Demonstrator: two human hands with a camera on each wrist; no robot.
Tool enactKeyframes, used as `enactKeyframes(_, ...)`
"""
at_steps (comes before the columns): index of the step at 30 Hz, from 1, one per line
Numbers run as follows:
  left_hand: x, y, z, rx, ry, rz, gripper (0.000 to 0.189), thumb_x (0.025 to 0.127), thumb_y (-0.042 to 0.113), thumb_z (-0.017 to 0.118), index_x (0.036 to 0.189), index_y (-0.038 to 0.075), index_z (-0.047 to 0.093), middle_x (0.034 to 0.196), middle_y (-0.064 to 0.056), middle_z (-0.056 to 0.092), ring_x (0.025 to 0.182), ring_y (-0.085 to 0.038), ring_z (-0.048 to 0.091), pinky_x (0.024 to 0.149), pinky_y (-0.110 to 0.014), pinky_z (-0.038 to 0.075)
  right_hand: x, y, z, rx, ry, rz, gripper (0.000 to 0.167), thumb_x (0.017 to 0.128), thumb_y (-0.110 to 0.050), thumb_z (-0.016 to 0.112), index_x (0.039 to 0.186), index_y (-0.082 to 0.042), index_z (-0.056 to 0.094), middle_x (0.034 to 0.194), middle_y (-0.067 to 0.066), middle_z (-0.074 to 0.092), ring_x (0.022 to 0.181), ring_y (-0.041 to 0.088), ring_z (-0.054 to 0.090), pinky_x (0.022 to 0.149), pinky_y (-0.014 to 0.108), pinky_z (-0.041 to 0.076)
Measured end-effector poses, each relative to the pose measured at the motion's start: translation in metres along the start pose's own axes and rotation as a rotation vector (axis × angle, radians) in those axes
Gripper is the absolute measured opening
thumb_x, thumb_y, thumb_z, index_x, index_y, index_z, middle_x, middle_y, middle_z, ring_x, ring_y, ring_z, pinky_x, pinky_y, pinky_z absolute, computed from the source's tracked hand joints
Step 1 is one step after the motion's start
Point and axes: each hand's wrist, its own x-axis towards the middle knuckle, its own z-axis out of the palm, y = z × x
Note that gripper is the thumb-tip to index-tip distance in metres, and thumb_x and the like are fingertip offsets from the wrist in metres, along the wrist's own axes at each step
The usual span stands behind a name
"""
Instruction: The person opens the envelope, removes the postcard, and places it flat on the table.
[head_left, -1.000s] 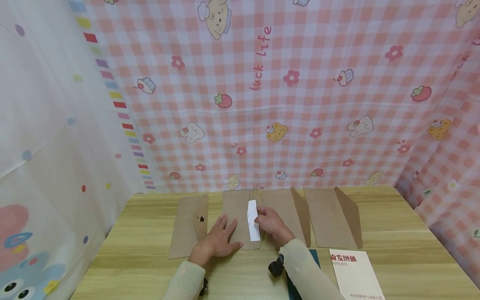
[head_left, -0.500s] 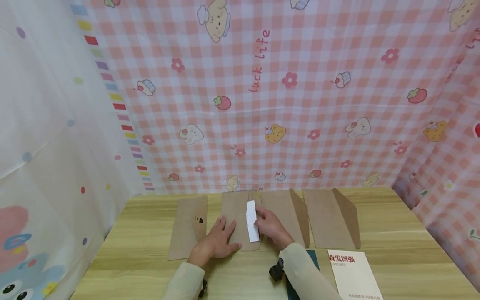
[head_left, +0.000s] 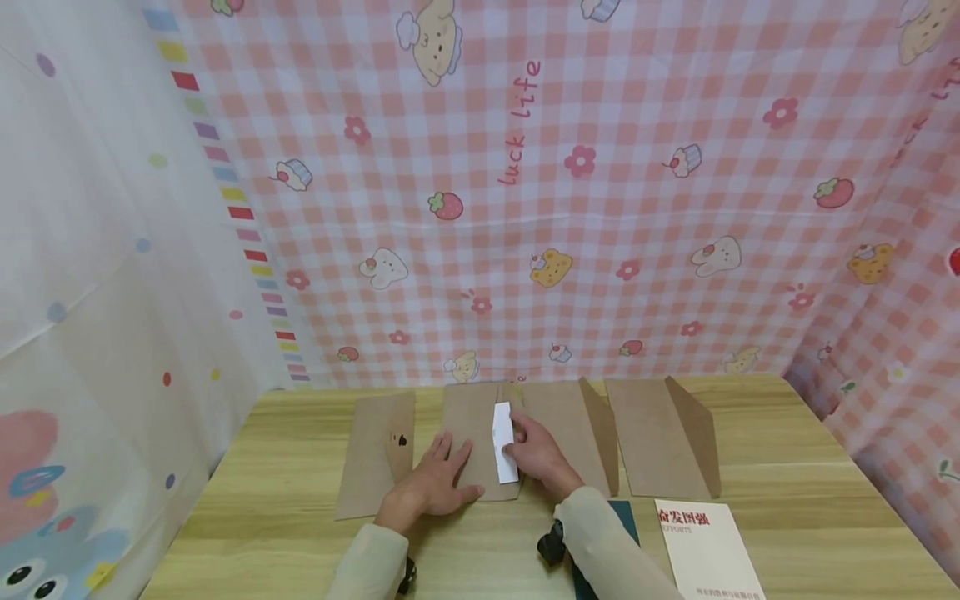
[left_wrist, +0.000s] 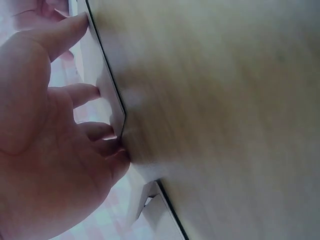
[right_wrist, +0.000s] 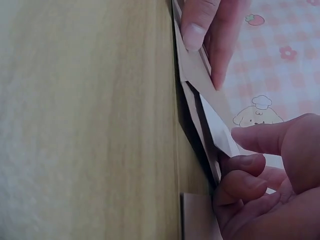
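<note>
Several brown paper envelopes lie in a row on the table. On the second envelope from the left point(head_left: 465, 425) my left hand point(head_left: 438, 483) rests with fingers spread, the thumb near its lower edge. A white card point(head_left: 505, 450) shows as a narrow upright strip along that envelope's right side, next to its flap. My right hand point(head_left: 543, 454) pinches the card's right edge. In the right wrist view the white card point(right_wrist: 215, 125) stands tilted at the envelope's mouth, between thumb and fingers. How much of it lies inside is hidden.
The leftmost envelope point(head_left: 367, 458) has its flap folded over, with a dark mark on it. Two more envelopes, the nearer one point(head_left: 562, 433) and the far right one point(head_left: 652, 437), have flaps spread. A white printed card point(head_left: 708, 546) and a dark green item point(head_left: 625, 518) lie in front.
My right thumb has shifted slightly left over the white card. The left hand and the envelopes stay where they were.
</note>
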Motion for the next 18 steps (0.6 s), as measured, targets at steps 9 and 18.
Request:
enactKeyframes(9, -0.0022, 0.0014, -0.0013, -0.022, 0.014, 0.004, 0.078, 0.095, 0.048, 0.06, 0.156, 0.01, 0.031, 0.163, -0.026, 0.013, 0.152, -0.039, 0.009, 0.118, -0.057, 0.021, 0.002, 0.0025, 0.0025, -0.009, 0.014, 0.016, 0.061, 0.083, 0.002, 0.066, 0.142, -0.004, 0.052, 0.08, 0.003, 0.048, 0.078, 0.019, 0.048, 0.069, 0.029, 0.038)
enactKeyframes(18, -0.0025, 0.0014, -0.0014, -0.023, 0.022, 0.016, 0.078, 0.095, 0.049, 0.059, 0.156, 0.009, 0.032, 0.162, -0.027, 0.013, 0.151, -0.04, 0.01, 0.118, -0.058, 0.02, 0.0007, 0.0013, 0.0026, -0.018, 0.036, -0.012, 0.059, 0.082, 0.002, 0.069, 0.139, -0.001, 0.055, 0.078, 0.002, 0.048, 0.075, 0.018, 0.048, 0.067, 0.028, 0.039)
